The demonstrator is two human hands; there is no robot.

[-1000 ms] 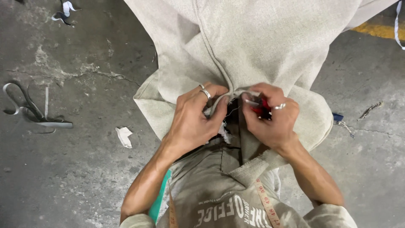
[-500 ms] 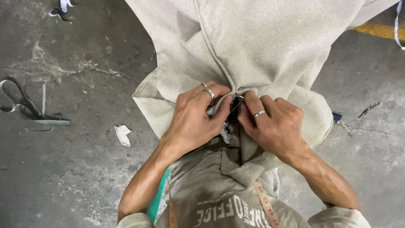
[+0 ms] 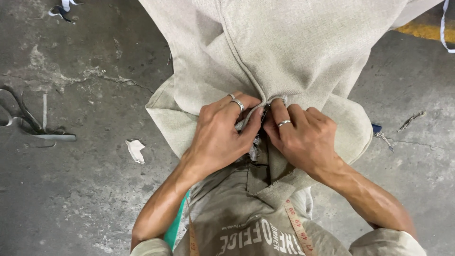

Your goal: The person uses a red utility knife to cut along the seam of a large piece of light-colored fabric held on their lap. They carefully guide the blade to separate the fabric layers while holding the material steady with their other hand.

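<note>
Your left hand [image 3: 220,135] and right hand [image 3: 303,135] sit side by side, touching, their fingers [image 3: 251,124] pinching the seam of the beige woven fabric garment [image 3: 303,52] spread over the grey concrete floor [image 3: 85,199]. Each hand wears a silver ring [image 3: 284,123]. An orange measuring tape [image 3: 298,228] hangs at your chest. Grey metal scissors [image 3: 28,124] and a white paper scrap [image 3: 135,150] lie well apart to your left.

Scissors [image 3: 28,125] and a paper scrap [image 3: 135,150] lie on the cracked concrete floor [image 3: 85,199], a yellow line [image 3: 424,31] beyond.
</note>
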